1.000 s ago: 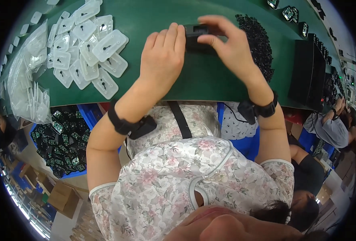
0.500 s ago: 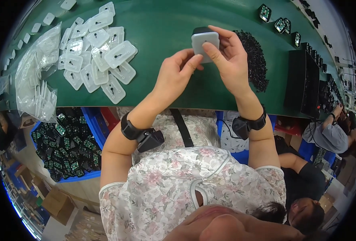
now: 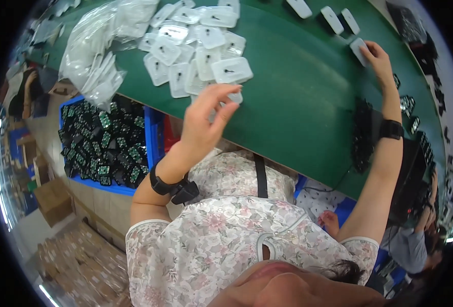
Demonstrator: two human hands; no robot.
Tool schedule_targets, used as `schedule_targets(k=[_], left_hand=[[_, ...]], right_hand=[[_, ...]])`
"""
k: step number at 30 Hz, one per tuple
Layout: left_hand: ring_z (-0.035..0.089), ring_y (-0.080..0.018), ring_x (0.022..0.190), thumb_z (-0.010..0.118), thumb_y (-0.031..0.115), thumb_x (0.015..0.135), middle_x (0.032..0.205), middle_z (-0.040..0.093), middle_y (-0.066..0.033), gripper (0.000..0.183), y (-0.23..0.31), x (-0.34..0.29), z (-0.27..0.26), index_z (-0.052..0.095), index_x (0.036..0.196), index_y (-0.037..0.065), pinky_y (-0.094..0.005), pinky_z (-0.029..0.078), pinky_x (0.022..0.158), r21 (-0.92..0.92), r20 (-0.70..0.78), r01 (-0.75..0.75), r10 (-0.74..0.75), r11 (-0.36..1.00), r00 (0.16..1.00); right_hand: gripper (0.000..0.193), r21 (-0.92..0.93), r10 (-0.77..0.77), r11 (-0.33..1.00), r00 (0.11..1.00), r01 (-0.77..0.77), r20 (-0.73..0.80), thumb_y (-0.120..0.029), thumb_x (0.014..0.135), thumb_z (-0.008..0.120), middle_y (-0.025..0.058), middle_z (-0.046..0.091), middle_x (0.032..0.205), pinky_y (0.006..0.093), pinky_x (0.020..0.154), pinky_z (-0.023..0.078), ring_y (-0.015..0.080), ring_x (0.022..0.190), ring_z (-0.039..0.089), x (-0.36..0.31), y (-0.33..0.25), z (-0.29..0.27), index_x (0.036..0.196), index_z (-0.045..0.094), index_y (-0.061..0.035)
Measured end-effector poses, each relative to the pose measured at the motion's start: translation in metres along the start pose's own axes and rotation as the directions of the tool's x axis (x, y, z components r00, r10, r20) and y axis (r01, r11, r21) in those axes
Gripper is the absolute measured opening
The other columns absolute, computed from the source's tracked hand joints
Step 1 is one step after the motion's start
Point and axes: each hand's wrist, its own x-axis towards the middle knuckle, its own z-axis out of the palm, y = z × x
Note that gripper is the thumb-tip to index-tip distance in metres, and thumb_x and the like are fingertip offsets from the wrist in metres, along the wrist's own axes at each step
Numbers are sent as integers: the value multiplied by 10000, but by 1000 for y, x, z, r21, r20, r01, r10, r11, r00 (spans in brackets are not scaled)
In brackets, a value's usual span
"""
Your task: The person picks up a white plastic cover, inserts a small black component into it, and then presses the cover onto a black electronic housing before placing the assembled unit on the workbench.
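Far out to the right, my right hand (image 3: 379,60) has its fingers closed on a small rounded-rectangular case with a white face (image 3: 359,52), close to the green tabletop. My left hand (image 3: 206,118) is over the near edge of a pile of translucent white plastic covers (image 3: 231,70). Its thumb and fingers are bent but apart, with nothing visible between them. One cover (image 3: 236,96) lies just beyond these fingertips, partly hidden by the hand. Small dark marks show in the middle of most covers.
Several white-faced cases (image 3: 332,20) stand at the far right. A clear plastic bag (image 3: 91,51) lies left of the pile. Below the table edge is a blue bin (image 3: 104,187) of black parts with green boards. Small black pieces (image 3: 362,135) lie near my right forearm. Another person's hand (image 3: 330,221) shows lower right.
My hands have separated. The right has carried the white-faced case to the far right; the left has gone to the pile of covers. The view has swung to the right.
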Motion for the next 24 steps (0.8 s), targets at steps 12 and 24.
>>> schedule_targets(k=[12, 24], left_hand=[[626, -162, 702, 581, 80, 876, 895, 628, -92, 163, -63, 27, -135, 638, 1021, 32, -276, 479, 612, 380, -538, 217, 25, 899, 843], [586, -360, 839, 596, 258, 850, 931, 644, -145, 252, -123, 62, -249, 655, 966, 43, -422, 464, 777, 965, -253, 242, 121, 100, 960]], right_hand=[[374, -11, 210, 978, 977, -210, -47, -320, 892, 611, 13, 632, 1001, 238, 811, 428, 107, 904, 557, 14, 15, -25, 1129, 627, -32], [309, 3, -72, 997, 956, 76, -285, -269, 954, 532, 46, 634, 1056, 241, 835, 433, 118, 925, 574, -77, -31, -29, 1143, 614, -39]])
